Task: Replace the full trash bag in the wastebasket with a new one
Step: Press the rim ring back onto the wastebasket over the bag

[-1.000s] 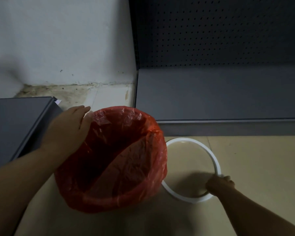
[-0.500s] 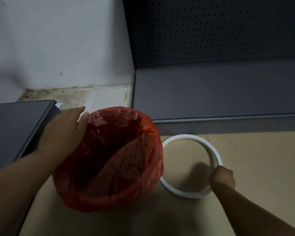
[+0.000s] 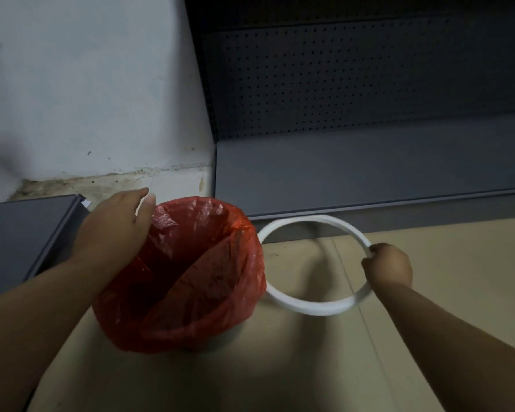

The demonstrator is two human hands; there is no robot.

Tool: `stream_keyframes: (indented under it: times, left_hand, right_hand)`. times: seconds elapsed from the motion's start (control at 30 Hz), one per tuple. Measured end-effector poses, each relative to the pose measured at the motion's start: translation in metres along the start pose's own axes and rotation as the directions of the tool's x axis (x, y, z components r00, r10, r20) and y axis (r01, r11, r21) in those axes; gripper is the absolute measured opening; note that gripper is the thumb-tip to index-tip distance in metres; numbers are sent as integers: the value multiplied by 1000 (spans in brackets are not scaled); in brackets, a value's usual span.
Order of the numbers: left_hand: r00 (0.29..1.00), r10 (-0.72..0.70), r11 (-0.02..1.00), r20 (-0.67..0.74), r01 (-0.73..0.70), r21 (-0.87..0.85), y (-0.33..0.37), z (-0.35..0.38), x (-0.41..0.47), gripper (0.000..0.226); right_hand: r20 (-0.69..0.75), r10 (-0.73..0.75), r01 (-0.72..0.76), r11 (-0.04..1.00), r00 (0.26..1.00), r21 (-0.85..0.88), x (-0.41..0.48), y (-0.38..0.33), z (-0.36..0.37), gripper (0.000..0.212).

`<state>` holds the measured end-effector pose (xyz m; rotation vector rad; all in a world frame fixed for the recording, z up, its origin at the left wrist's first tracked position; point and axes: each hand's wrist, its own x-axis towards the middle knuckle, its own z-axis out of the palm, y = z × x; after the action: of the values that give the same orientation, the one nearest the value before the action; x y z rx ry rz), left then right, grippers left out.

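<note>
A red trash bag (image 3: 197,281) lines the wastebasket (image 3: 223,340) on the floor, folded down over its rim so that only a grey strip of the basket shows at the bottom. My left hand (image 3: 116,227) lies flat on the bag's far left rim, fingers extended. To the right, my right hand (image 3: 387,266) is closed on the right side of a white plastic ring (image 3: 306,307), which is lifted and tilted above the floor beside the basket. The bag's inside looks dark and I cannot tell what it holds.
A dark grey shelf unit (image 3: 369,173) with a perforated back panel stands behind the basket. A second grey shelf panel (image 3: 24,233) lies at the left. A stained white wall (image 3: 87,99) closes the back left. Beige floor (image 3: 428,292) extends to the right and front.
My right hand has lifted the white ring off the floor and tilted it up. My left hand has stayed on the bag's rim.
</note>
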<state>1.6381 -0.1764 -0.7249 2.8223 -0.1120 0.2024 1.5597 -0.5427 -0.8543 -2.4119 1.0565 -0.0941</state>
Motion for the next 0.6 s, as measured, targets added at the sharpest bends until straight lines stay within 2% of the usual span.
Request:
stream_keyframes:
  times: [0.1,0.2,0.3,0.47,0.6]
  left_hand:
    - [1000,29,999,-9,-29,-18,7,-7,-2,49]
    - [998,59,998,-37,-60,-35,8,-15,-2,64]
    - [996,65,996,-57,-68,-59,7,-22,-1,64]
    - [994,85,995,-69,-88,-46,3,-30,-3,68]
    - [994,80,996,-70,-82,-40,-2,-35,-3,65]
  right_hand:
    - [-63,-47,45,999,997,-24,7,-15,-30,28]
    - [-104,-132,119,985,986,-125,17,-34,-62,23]
    - [-132,-196,172,969,972,-176,26,-55,-88,21]
    - [-147,-240,210,958,960,-195,30,-90,-119,16]
    - [-176,-284,263,955,942,-134,22,-124,-129,17]
